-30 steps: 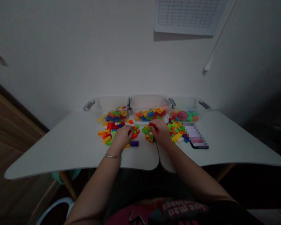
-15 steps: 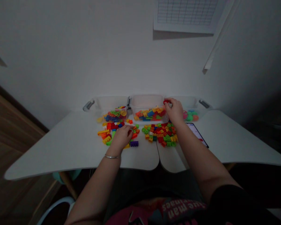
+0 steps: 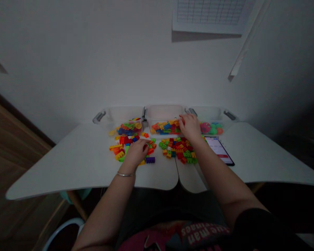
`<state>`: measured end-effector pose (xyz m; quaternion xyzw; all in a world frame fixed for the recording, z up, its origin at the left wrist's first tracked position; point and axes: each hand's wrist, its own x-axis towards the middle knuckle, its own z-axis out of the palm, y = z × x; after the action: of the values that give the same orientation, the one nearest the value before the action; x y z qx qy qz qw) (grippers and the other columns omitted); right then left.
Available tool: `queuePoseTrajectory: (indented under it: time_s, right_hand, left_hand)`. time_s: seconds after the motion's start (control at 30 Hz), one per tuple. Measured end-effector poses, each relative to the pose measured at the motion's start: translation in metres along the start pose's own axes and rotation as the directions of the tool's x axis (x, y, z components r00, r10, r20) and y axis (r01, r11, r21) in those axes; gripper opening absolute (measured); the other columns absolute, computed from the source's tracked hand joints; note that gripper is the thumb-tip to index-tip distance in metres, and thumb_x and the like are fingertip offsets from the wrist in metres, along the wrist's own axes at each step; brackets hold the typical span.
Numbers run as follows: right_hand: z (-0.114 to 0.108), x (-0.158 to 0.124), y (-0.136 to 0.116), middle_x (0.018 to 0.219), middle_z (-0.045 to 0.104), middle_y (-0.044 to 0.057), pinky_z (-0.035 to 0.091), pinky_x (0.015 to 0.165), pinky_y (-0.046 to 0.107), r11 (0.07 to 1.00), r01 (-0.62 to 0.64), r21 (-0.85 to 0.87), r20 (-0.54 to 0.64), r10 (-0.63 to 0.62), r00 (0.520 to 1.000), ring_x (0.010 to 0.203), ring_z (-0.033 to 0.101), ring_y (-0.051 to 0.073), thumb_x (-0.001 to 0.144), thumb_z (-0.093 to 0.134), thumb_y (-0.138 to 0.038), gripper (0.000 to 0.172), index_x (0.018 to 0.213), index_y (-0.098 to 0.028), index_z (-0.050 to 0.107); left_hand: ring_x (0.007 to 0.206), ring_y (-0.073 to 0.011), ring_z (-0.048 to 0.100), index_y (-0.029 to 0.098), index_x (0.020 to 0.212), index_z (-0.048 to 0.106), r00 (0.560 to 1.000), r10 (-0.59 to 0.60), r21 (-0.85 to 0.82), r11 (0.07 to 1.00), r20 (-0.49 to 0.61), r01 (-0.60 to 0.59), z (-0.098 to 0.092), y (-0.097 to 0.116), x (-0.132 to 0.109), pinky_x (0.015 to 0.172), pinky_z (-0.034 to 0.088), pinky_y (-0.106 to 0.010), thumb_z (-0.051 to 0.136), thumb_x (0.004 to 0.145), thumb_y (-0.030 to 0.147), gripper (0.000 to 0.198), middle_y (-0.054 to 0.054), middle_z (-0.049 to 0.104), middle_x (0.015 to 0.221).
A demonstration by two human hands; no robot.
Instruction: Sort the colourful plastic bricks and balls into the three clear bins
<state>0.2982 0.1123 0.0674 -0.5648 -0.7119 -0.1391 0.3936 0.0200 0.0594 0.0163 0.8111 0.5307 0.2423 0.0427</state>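
My left hand (image 3: 138,150) rests over the left pile of bricks (image 3: 119,153), its fingers curled; what they hold, if anything, is hidden. A purple brick (image 3: 150,160) lies just right of its wrist. Over the right end of the middle clear box (image 3: 164,112) is my right hand (image 3: 189,126), fingers bent down at the rim, with no brick visible between them. That box holds mixed colourful bricks (image 3: 167,126). In front of it spreads the right pile of bricks (image 3: 178,148), partly beneath my right forearm.
A left clear box (image 3: 124,113) holds colourful pieces, and a right clear box (image 3: 208,113) holds pink, green and orange ones. A phone (image 3: 221,150) lies right of my right forearm. The white table (image 3: 81,164) meets the wall behind the boxes.
My right hand has moved slightly left and down, farther over the middle box. The red piece it held is no longer visible in its fingers. My left hand has stayed in place.
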Motion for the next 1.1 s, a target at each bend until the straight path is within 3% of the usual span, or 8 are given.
queuePoseTrajectory:
  time_s: [0.23,0.4,0.53,0.7,0.97,1.1]
  right_hand:
    - [-0.001,-0.003,0.005,0.131,0.064,0.014,0.032,0.115,0.054,0.995,-0.010,0.097,-0.019,0.012,1.000,0.136,0.042,0.031,0.101,0.027,-0.041,0.052,0.127,-0.014,0.062]
    - [-0.020,-0.028,-0.018,0.127,0.065,0.015,0.036,0.111,0.050,0.986,0.040,0.163,-0.087,-0.026,0.996,0.128,0.048,0.030,0.100,0.034,-0.040,0.045,0.129,-0.016,0.059]
    - [-0.028,-0.067,-0.042,0.113,0.069,0.011,0.045,0.101,0.045,0.954,0.183,0.238,0.112,-0.214,0.970,0.110,0.058,0.027,0.093,0.053,-0.035,0.029,0.114,-0.020,0.066]
    - [-0.020,-0.106,-0.050,0.110,0.070,0.011,0.047,0.098,0.047,0.958,0.237,0.162,0.270,-0.274,0.923,0.106,0.059,0.030,0.086,0.066,-0.033,0.025,0.108,-0.021,0.070]
    - [-0.007,-0.106,-0.047,0.094,0.072,0.009,0.049,0.085,0.041,0.974,0.226,0.037,0.273,-0.227,0.935,0.092,0.061,0.026,0.090,0.063,-0.034,0.015,0.096,-0.023,0.072]
    - [-0.005,-0.103,-0.050,0.093,0.072,0.008,0.048,0.085,0.040,0.958,0.286,0.027,0.292,-0.281,0.914,0.091,0.061,0.025,0.091,0.063,-0.032,0.015,0.092,-0.022,0.073]
  left_hand:
    - [0.112,-0.0227,0.064,0.017,0.119,0.065,1.000,-0.011,-0.004,1.000,-0.001,0.011,-0.002,0.002,0.000,0.101,0.049,-0.037,0.051,0.091,0.023,0.032,-0.010,0.067,0.121]
    - [0.107,-0.0227,0.065,0.017,0.117,0.066,1.000,-0.001,-0.006,1.000,-0.006,0.001,-0.006,0.005,0.000,0.098,0.050,-0.037,0.050,0.090,0.020,0.031,-0.010,0.069,0.119]
    - [0.106,-0.0218,0.065,0.018,0.117,0.066,1.000,0.016,-0.013,1.000,-0.020,-0.017,-0.007,0.005,0.000,0.097,0.051,-0.036,0.050,0.091,0.020,0.030,-0.009,0.069,0.118]
    - [0.106,-0.0223,0.065,0.018,0.116,0.066,1.000,0.020,0.005,1.000,-0.016,-0.019,-0.004,0.003,0.002,0.097,0.051,-0.037,0.050,0.091,0.021,0.030,-0.009,0.069,0.119]
    - [0.108,-0.0218,0.065,0.018,0.116,0.066,1.000,0.012,0.007,1.000,-0.011,-0.012,0.001,-0.001,0.005,0.099,0.050,-0.036,0.050,0.092,0.023,0.029,-0.010,0.069,0.117]
    - [0.109,-0.0217,0.065,0.019,0.118,0.065,1.000,0.014,0.000,1.000,-0.009,-0.014,0.001,-0.001,0.005,0.100,0.050,-0.037,0.049,0.093,0.025,0.031,-0.010,0.068,0.119]
